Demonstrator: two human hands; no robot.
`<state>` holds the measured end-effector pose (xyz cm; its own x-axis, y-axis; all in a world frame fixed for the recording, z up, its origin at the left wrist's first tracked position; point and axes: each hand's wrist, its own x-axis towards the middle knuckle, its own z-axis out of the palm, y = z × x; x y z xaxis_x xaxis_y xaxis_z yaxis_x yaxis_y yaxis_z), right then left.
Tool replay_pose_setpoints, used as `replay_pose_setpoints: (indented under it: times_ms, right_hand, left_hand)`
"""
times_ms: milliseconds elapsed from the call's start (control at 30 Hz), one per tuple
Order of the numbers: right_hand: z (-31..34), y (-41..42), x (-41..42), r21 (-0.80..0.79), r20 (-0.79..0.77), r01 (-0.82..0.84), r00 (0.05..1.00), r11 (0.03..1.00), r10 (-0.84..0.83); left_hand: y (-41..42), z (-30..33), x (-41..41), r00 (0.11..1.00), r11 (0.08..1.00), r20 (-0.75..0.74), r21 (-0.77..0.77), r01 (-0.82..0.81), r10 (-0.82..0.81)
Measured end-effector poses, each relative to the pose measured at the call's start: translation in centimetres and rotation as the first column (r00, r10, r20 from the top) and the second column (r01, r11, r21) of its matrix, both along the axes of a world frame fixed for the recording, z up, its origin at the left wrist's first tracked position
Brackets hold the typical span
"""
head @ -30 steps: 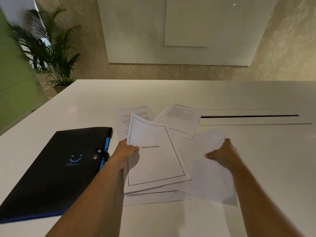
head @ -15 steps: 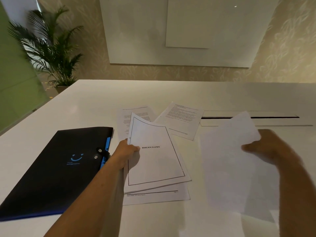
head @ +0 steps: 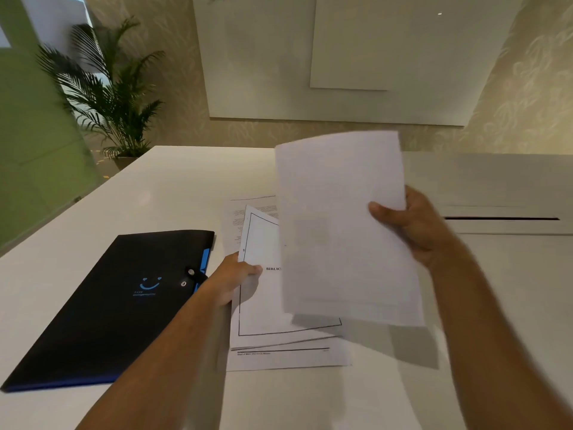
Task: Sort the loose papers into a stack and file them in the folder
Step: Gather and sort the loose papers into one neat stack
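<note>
Head view, the only one: sorting is mid-way, filing not started.

Right hand [head: 417, 226] holds a blank-looking white sheet of paper [head: 344, 231] up off the white tabletop [head: 173, 187], fingers closed on its right edge, thumb on the near face. Sheet is lifted and tilted toward the camera, long axis running roughly up-down in frame, top edge leaning slightly left. It hangs above and partly hides the pile.

Left hand [head: 234, 279] pinches the left edge of the bordered white title page [head: 263, 302], thumb on top, other fingers under; whether it grips more than that page I cannot tell. That page tops a loose pile of white printed sheets [head: 288, 356] lying on the table, long axes pointing away from the person, edges fanned and not squared. One more text page [head: 251, 206] sticks out at the far side, skewed.

Black flat plastic folder with a blue smiley mark and snap strap [head: 124, 302] lies just left of the pile, closed, long axis diagonal, near-left to far-right.

Judgement: lifted sheet needs joining to the pile, far page collecting, edges squaring, folder unsnapping, stack inserting. Most of the task is left.
</note>
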<state>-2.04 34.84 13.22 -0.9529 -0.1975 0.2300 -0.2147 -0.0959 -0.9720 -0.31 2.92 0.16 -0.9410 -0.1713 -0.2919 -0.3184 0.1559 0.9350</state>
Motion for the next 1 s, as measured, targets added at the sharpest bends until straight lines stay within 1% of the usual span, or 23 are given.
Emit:
replay_pose_setpoints:
  times_ms: [67, 100, 167, 233, 300, 333, 400, 433, 467, 500, 533, 600, 667, 733, 800, 833, 867, 900, 933, 967, 1000]
  right_hand:
    - [-3.2, -1.6, -1.2, -0.044, 0.136, -0.003, 0.991, 0.999, 0.009]
    - [-4.8, -2.2, -1.7, -0.028, 0.192, 0.006, 0.981, 1.0, 0.0]
    - [-8.1, -3.4, -2.4, 0.086, 0.244, 0.056, 0.967, 0.995, -0.075]
    - [-10.9, -4.3, -2.7, 0.201, 0.235, 0.113, 0.959, 0.973, -0.16]
    - [-13.1, -4.9, -2.7, 0.311, 0.215, 0.14, 0.953, 0.94, -0.213]
    - [-13.9, -5.3, -2.6, 0.396, 0.188, 0.147, 0.953, 0.906, -0.237]
    - [-14.9, -5.9, -2.1, 0.588, 0.106, 0.186, 0.947, 0.787, -0.303]
    - [-15.1, -6.3, -1.9, 0.651, 0.054, 0.226, 0.938, 0.725, -0.341]
    - [-15.3, -6.7, -1.6, 0.679, 0.008, 0.266, 0.929, 0.684, -0.369]
    - [-15.4, -7.2, -1.4, 0.687, -0.028, 0.296, 0.923, 0.664, -0.383]
    - [-15.5, -7.5, -1.1, 0.686, -0.059, 0.319, 0.92, 0.654, -0.388]
    - [-15.8, -7.9, -0.8, 0.682, -0.108, 0.357, 0.913, 0.638, -0.394]
    - [-15.9, -8.1, -0.5, 0.683, -0.157, 0.39, 0.904, 0.618, -0.397]
    - [-15.6, -8.1, -0.5, 0.658, -0.162, 0.412, 0.895, 0.63, -0.416]
    - [-15.2, -7.7, -0.6, 0.6, -0.094, 0.397, 0.897, 0.694, -0.432]
    - [-14.9, -7.5, -0.7, 0.542, -0.019, 0.358, 0.91, 0.76, -0.415]
    - [-14.5, -7.3, -0.9, 0.438, 0.078, 0.299, 0.927, 0.848, -0.367]
    - [-14.1, -7.2, -1.1, 0.293, 0.175, 0.237, 0.939, 0.926, -0.296]
    - [-13.5, -7.1, -1.3, 0.153, 0.232, 0.198, 0.945, 0.968, -0.23]
    - [-12.8, -6.9, -1.5, 0.063, 0.228, 0.18, 0.955, 0.982, -0.19]
    - [-12.0, -6.7, -1.6, 0.045, 0.179, 0.176, 0.967, 0.983, -0.181]
  left_hand:
    - [0.1, 0.3, 0.2, 1.0, 1.0, 0.002, 0.016, 0.01, -0.01]
    - [0.2, 0.4, 0.1, 1.0, 1.0, 0.005, 0.016, 0.01, -0.01]
    - [0.4, 0.5, 0.2, 1.0, 1.0, 0.012, -0.005, -0.021, 0.021]
    - [0.4, 0.6, 0.4, 0.999, 0.999, 0.029, -0.012, -0.041, 0.042]
    - [0.3, 0.7, 0.4, 1.0, 0.999, 0.027, 0.046, -0.01, 0.008]
    - [0.3, 0.8, 0.4, 0.999, 0.998, 0.041, 0.06, -0.018, 0.015]
    - [0.4, 1.2, 0.4, 0.992, 0.996, 0.103, 0.041, -0.082, 0.078]
    - [0.4, 1.2, 0.4, 0.989, 0.994, 0.111, 0.033, -0.1, 0.096]
    - [0.3, 0.9, 0.3, 0.995, 0.997, 0.076, 0.036, -0.075, 0.072]
    - [0.4, 0.7, 0.4, 1.0, 0.999, 0.01, 0.047, -0.028, 0.028]
    - [0.4, 0.4, 0.5, 0.998, 0.999, -0.057, 0.046, 0.022, -0.019]
    - [0.3, -0.2, 0.7, 0.989, 0.998, -0.138, 0.029, 0.063, -0.058]
    - [0.2, -0.6, 0.9, 0.982, 0.997, -0.183, 0.057, 0.06, -0.048]
    - [0.1, -0.5, 1.2, 0.981, 0.993, -0.191, 0.105, 0.051, -0.03]
    - [0.0, -0.5, 1.4, 0.984, 0.984, -0.18, 0.176, 0.034, -0.001]
    - [-0.1, -0.1, 1.5, 0.985, 0.976, -0.174, 0.218, 0.021, 0.018]
    - [-0.2, 0.2, 1.6, 0.984, 0.967, -0.176, 0.253, 0.012, 0.034]
    - [-0.3, 0.6, 1.5, 0.982, 0.962, -0.185, 0.273, 0.011, 0.041]
    - [-0.3, 1.2, 1.4, 0.978, 0.963, -0.205, 0.27, 0.021, 0.036]
    - [-0.3, 1.9, 1.4, 0.973, 0.964, -0.23, 0.262, 0.038, 0.024]
    - [-0.2, 2.7, 1.5, 0.966, 0.965, -0.26, 0.256, 0.06, 0.009]
